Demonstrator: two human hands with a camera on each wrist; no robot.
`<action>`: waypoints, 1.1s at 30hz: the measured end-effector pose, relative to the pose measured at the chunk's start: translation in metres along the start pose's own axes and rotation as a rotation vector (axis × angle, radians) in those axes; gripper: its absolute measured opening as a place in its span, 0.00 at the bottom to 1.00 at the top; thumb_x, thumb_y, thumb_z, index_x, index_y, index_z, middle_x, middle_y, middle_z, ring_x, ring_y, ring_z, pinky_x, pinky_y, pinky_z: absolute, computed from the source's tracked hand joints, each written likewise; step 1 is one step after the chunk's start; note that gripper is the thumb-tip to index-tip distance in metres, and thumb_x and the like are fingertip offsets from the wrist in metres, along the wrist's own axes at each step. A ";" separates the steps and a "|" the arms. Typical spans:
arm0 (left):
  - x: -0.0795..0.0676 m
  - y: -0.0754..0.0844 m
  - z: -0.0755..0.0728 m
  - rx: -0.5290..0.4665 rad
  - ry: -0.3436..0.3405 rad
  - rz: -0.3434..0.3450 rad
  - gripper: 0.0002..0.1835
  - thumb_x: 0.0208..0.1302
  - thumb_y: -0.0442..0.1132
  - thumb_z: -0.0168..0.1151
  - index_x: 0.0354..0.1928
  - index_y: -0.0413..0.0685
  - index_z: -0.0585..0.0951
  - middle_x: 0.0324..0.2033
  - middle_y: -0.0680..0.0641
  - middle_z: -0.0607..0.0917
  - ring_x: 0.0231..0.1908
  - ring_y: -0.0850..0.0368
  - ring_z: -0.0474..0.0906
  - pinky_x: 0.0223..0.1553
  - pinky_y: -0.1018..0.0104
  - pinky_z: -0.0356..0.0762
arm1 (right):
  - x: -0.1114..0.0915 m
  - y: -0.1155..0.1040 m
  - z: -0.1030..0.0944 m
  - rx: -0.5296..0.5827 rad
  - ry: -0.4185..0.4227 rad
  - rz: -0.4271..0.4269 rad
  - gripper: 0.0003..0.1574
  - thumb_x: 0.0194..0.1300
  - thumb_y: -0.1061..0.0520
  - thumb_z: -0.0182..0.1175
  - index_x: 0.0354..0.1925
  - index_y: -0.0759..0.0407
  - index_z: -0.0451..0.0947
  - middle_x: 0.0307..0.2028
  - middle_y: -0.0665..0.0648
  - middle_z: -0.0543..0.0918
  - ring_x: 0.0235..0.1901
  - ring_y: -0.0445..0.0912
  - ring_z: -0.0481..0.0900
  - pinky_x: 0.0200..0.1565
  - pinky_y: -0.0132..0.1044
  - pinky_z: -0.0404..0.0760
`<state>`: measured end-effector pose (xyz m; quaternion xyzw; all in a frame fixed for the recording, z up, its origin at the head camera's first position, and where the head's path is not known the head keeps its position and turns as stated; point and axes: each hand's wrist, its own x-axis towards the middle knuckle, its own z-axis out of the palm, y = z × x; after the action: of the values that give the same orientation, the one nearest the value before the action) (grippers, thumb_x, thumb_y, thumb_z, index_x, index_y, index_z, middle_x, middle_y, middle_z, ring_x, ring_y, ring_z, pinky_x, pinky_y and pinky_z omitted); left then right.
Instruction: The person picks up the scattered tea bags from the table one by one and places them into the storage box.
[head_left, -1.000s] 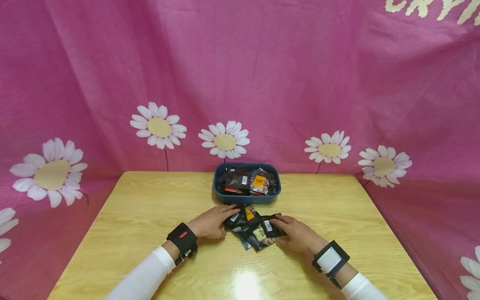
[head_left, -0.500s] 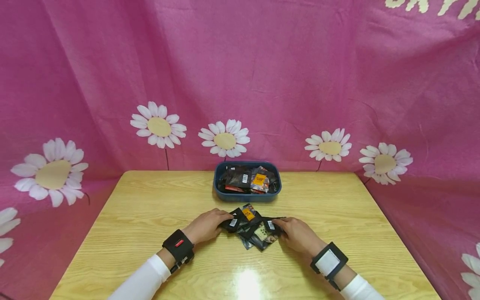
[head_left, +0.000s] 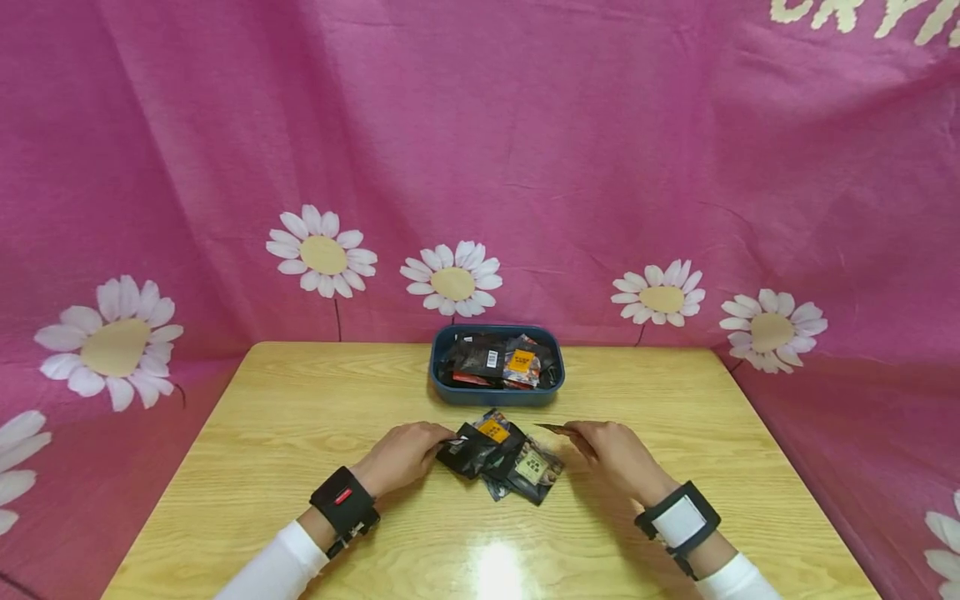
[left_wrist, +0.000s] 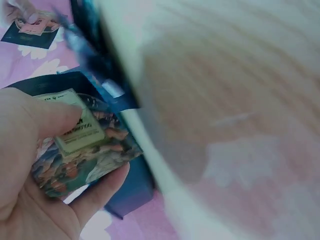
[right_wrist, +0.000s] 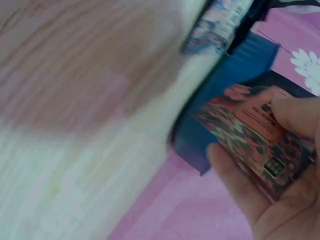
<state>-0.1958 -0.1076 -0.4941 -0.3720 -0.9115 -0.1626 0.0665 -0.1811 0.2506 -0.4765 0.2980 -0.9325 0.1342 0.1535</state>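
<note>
My left hand (head_left: 401, 457) pinches a small printed sachet (left_wrist: 95, 162) with a pale yellow label, thumb on its face and fingers behind. It is at the left edge of a small pile of black sachets (head_left: 534, 479) on the table. To the right of that pile, my right hand (head_left: 621, 457) grips another sachet (right_wrist: 227, 122) with an orange-red label, held nearly edge-on in the head view and raised off the pile. The piled sachets overlap, one showing an orange label and another a cream one.
Behind the pile stands a dark blue rectangular bin (head_left: 497, 398) filled with more black sachets (head_left: 480, 358). The wooden table (head_left: 322, 400) ends at a pink flowered cloth (head_left: 525, 167) hanging at the back and sides.
The right hand has lifted a sachet off the pile, tilting it edge-on. The left hand has drawn slightly left and taken hold of a sachet at the pile's left edge. The bin stays put.
</note>
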 end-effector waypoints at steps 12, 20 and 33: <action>0.035 0.000 -0.061 -0.024 0.217 0.005 0.29 0.64 0.23 0.58 0.67 0.46 0.74 0.59 0.46 0.80 0.48 0.56 0.81 0.45 0.59 0.82 | 0.042 0.009 -0.036 -0.017 0.142 -0.062 0.24 0.67 0.66 0.58 0.61 0.59 0.76 0.52 0.60 0.84 0.50 0.54 0.83 0.46 0.51 0.83; 0.089 -0.017 -0.064 -0.014 0.197 -0.030 0.26 0.69 0.28 0.55 0.69 0.45 0.71 0.66 0.43 0.73 0.65 0.49 0.70 0.60 0.54 0.74 | 0.096 0.011 -0.022 -0.022 0.152 -0.019 0.27 0.67 0.65 0.57 0.64 0.62 0.73 0.56 0.63 0.81 0.53 0.58 0.81 0.47 0.54 0.82; 0.119 -0.046 -0.009 0.070 -0.193 -0.172 0.37 0.74 0.57 0.49 0.78 0.54 0.53 0.77 0.47 0.50 0.76 0.42 0.38 0.71 0.34 0.34 | 0.131 0.017 0.013 -0.037 -0.286 0.069 0.43 0.68 0.39 0.59 0.73 0.56 0.62 0.72 0.63 0.63 0.71 0.58 0.59 0.68 0.67 0.52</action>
<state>-0.3134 -0.0631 -0.4684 -0.3038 -0.9473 -0.0993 -0.0229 -0.2956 0.1920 -0.4431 0.2791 -0.9569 0.0783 0.0201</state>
